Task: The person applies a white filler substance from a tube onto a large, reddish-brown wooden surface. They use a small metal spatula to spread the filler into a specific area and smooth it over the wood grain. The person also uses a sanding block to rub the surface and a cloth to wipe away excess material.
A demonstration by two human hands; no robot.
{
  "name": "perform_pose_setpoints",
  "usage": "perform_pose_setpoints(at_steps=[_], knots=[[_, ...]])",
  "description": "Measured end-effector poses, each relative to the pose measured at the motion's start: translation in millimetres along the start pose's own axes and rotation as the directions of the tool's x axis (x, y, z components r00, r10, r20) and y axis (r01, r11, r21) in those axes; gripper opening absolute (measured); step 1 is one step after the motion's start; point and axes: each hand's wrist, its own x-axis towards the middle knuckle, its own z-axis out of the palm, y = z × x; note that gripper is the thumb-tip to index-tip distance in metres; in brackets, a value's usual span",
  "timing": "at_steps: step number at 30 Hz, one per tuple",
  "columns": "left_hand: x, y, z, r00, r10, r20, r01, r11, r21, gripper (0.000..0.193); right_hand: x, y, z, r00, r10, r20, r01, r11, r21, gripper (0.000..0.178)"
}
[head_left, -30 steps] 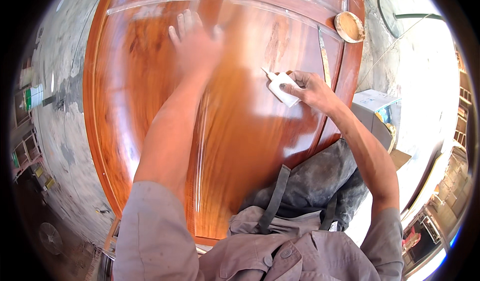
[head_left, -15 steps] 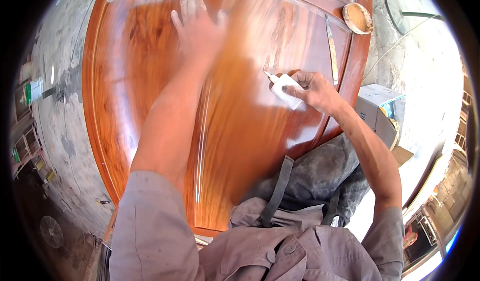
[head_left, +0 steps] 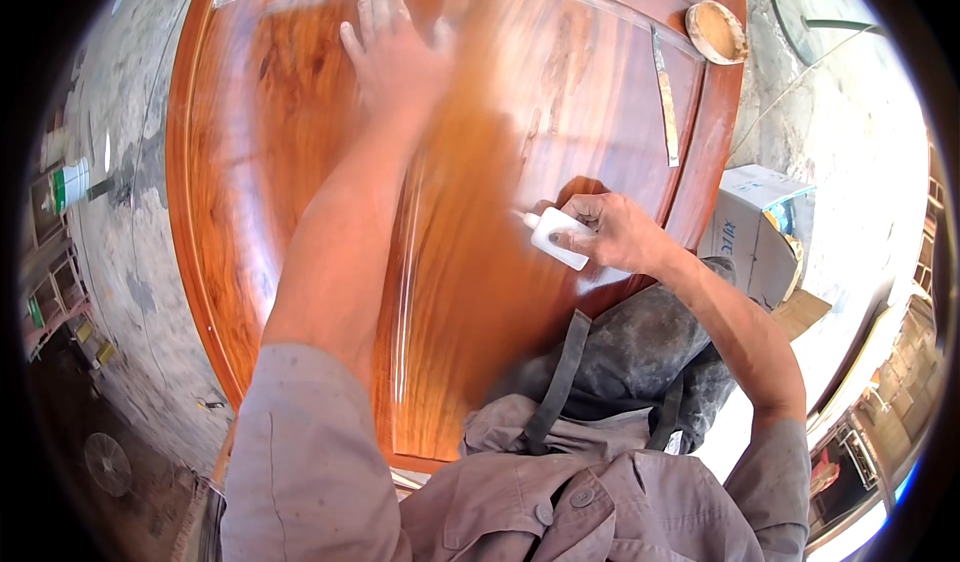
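Two hands on wood door [head_left: 300, 162]: left hand [head_left: 395, 57] flat, fingers spread; right hand [head_left: 615, 232] gripping white bottle [head_left: 555, 238], tip twd panel.

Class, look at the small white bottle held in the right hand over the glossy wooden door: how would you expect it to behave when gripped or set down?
The white bottle looks light, since the right hand holds it with fingertips alone. It is probably squeezable plastic. Laid on the glossy door, it might slide or roll.
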Motion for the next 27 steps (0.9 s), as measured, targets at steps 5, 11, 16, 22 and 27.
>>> perform_pose_setpoints(at_steps=[5, 11, 16, 22, 27], knots=[[0, 3, -9, 0.999, -0.004, 0.044, 0.004, 1.0, 0.003, 0.074, 13, 9, -14, 0.972, -0.144, -0.184, 0.162, 0.983, 0.084, 0.035], [4, 10, -22, 0.993, -0.043, 0.114, 0.044, 0.999, -0.004, 0.073, 40, 9, -60, 0.962, -0.07, -0.265, 0.107, 0.986, 0.127, 0.037], [5, 12, -29, 0.991, -0.042, 0.127, 0.042, 0.999, 0.002, 0.073, 53, 4, -88, 0.95, -0.008, -0.313, 0.071, 0.979, 0.192, 0.039], [4, 7, -16, 0.999, 0.005, 0.031, -0.005, 1.0, -0.014, 0.073, 65, 4, -101, 0.942, 0.036, -0.334, 0.049, 0.969, 0.243, 0.044], [3, 8, -23, 0.996, -0.015, 0.086, 0.018, 0.999, -0.031, 0.073, 54, -1, -88, 0.974, 0.0, -0.226, 0.045, 0.98, 0.192, 0.044]])
